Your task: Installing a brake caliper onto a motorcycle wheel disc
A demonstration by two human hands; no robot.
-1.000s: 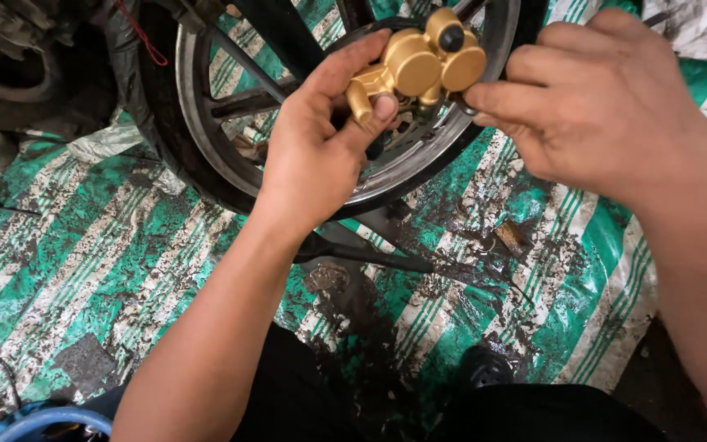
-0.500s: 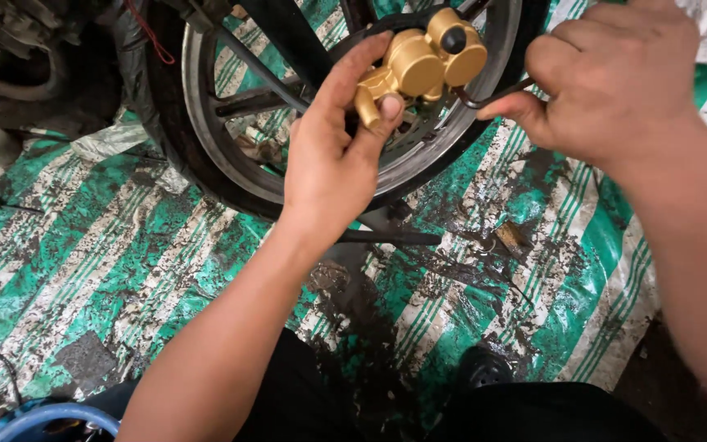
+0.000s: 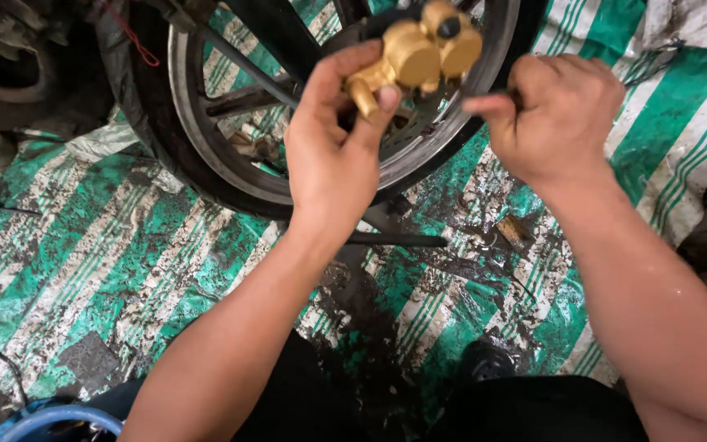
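Observation:
My left hand [image 3: 337,155] holds a gold brake caliper [image 3: 419,53] up in front of a motorcycle wheel [image 3: 206,147]. Thumb and fingers pinch the caliper's lower lug. My right hand [image 3: 554,119] is closed in a fist to the right of the caliper, a short gap away from it. A thin dark tool or pin seems pinched in its fingers, pointing left toward the caliper, but it is mostly hidden. The wheel's silver rim and dark spokes fill the top middle behind both hands.
A dirty green-and-white striped tarp [image 3: 108,270] covers the ground, smeared with black grease. A dark metal bar [image 3: 394,240] lies under the wheel. A blue hose or rim [image 3: 59,419] shows at the bottom left. Dark machine parts [image 3: 2,49] sit at the top left.
My right hand has pulled away to the right from the caliper and closed into a fist. My left hand keeps the caliper in about the same place.

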